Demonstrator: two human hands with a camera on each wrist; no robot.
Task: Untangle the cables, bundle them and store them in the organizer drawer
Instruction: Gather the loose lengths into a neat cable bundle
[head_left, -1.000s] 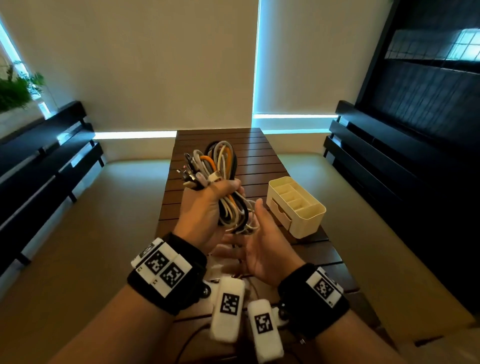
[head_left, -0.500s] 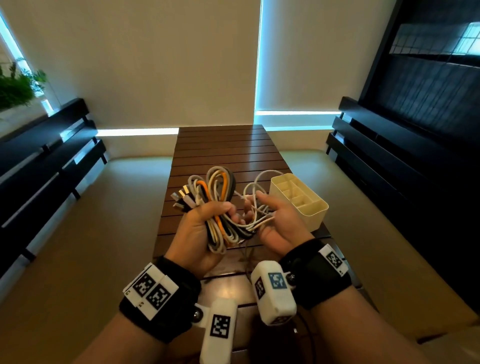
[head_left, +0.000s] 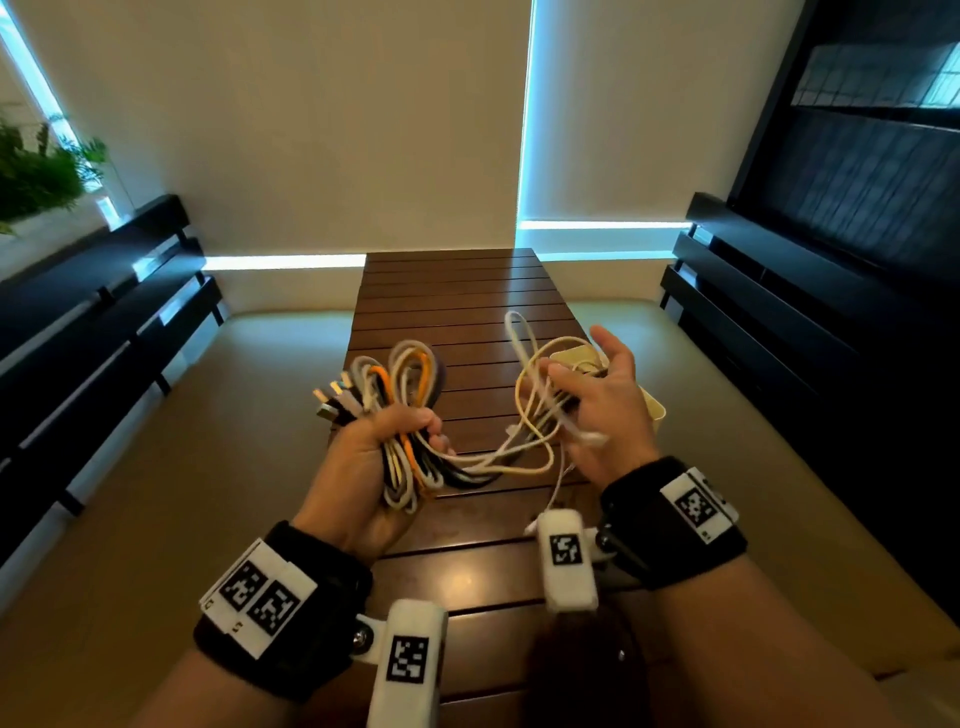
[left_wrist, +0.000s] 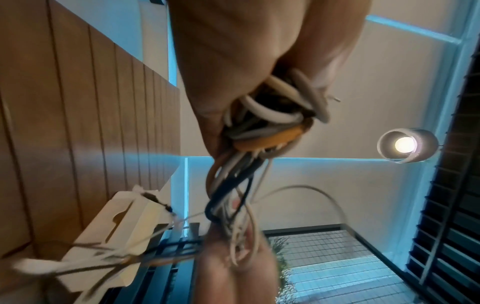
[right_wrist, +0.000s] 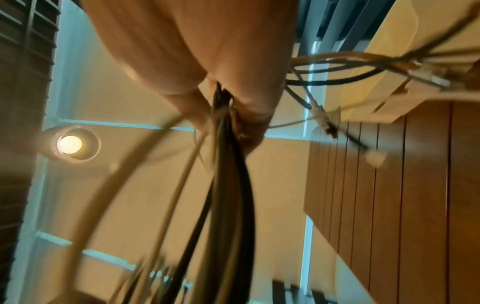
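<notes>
Above the near end of the dark slatted wooden counter (head_left: 457, 291), the left hand (head_left: 363, 467) clamps its grip on a tangled bunch of white, orange and black cables (head_left: 405, 395). The right hand (head_left: 608, 410) pinches pale loops (head_left: 535, 395) in front of the cream plastic organizer (head_left: 655, 410). Pulling harder could tighten the knot or jerk plugs loose.

Room's dim and warm. Your main light is a ceiling lamp (left_wrist: 405, 144), with cool blue strips leaking round the blinds (head_left: 605, 224). Soft glare patch on the tabletop (head_left: 470, 579). Head view is sharp in the centre and bows hard at the edges. Both wrist views are motion-blurred, the cables (right_wrist: 228, 185) smeared.
</notes>
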